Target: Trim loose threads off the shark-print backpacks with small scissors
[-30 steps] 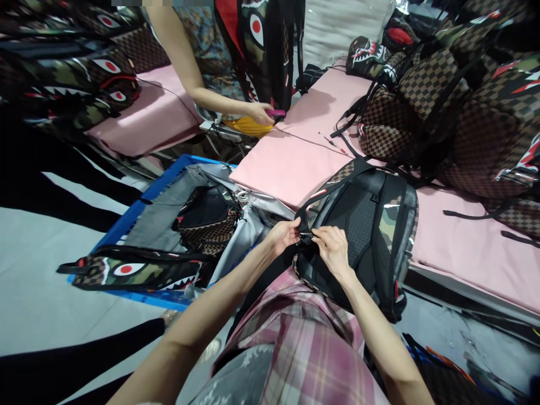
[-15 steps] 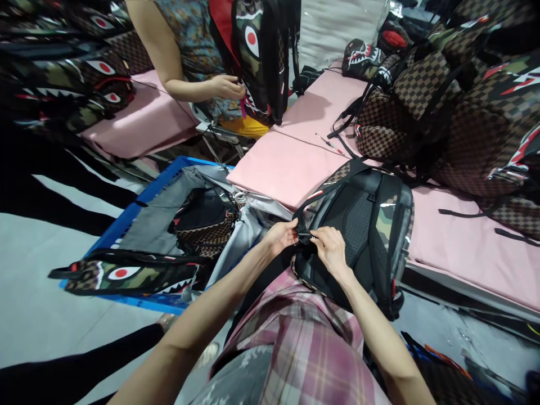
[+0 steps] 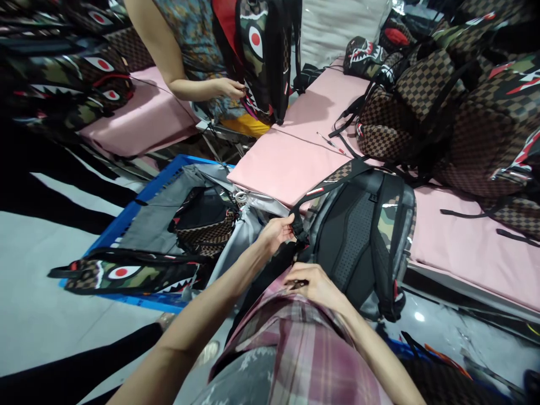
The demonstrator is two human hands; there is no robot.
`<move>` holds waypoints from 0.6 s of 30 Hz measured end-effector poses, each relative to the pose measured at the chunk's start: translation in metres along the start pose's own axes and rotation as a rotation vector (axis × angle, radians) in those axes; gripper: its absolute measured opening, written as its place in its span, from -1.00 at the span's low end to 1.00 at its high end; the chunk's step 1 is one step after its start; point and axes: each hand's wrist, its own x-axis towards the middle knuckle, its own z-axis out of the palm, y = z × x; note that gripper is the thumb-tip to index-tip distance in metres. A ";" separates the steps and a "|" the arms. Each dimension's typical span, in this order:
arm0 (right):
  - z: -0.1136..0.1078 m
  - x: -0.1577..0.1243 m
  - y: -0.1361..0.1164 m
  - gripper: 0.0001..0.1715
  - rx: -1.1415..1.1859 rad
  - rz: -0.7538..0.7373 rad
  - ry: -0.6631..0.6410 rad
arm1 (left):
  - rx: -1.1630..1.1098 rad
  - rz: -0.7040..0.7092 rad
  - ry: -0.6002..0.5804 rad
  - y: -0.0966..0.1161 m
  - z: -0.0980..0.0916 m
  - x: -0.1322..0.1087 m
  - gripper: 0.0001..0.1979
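Note:
A black, camouflage and checkered backpack (image 3: 354,236) leans on the table edge by my lap, its padded back facing me. My left hand (image 3: 279,232) is closed on the backpack's shoulder strap (image 3: 300,225) near its lower end. Just below, in front of the plaid garment (image 3: 312,349), my right hand (image 3: 314,284) is closed with curled fingers. A small dark thing (image 3: 298,284) shows between those fingers; I cannot make out what it is.
A blue crate (image 3: 113,228) with a grey lining holds bags at left. Pink-topped tables (image 3: 287,163) carry piled checkered bags (image 3: 422,84) at right and a pen (image 3: 331,143). Across, a person's hand (image 3: 230,89) is at another backpack (image 3: 264,62).
My right hand has left the strap and dropped down towards my lap. My left hand keeps the strap and has shifted slightly left. The backpack has tilted a little to the right.

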 end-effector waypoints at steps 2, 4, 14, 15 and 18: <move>-0.006 0.000 0.011 -0.81 0.032 0.108 0.213 | 0.021 0.012 -0.012 0.001 -0.002 0.003 -0.82; -0.014 0.007 0.028 -0.76 0.003 0.209 0.476 | 0.030 0.007 -0.017 0.000 -0.002 0.005 -0.82; -0.016 0.025 0.041 -0.77 0.139 0.405 0.591 | 0.000 0.024 0.027 -0.001 0.007 -0.005 -0.81; -0.014 0.022 0.037 -0.74 0.138 0.452 0.606 | 0.010 0.068 0.024 -0.003 0.009 -0.008 -0.82; -0.007 0.020 0.029 -0.67 0.179 0.557 0.596 | 0.049 0.203 0.022 -0.010 0.016 -0.019 -0.82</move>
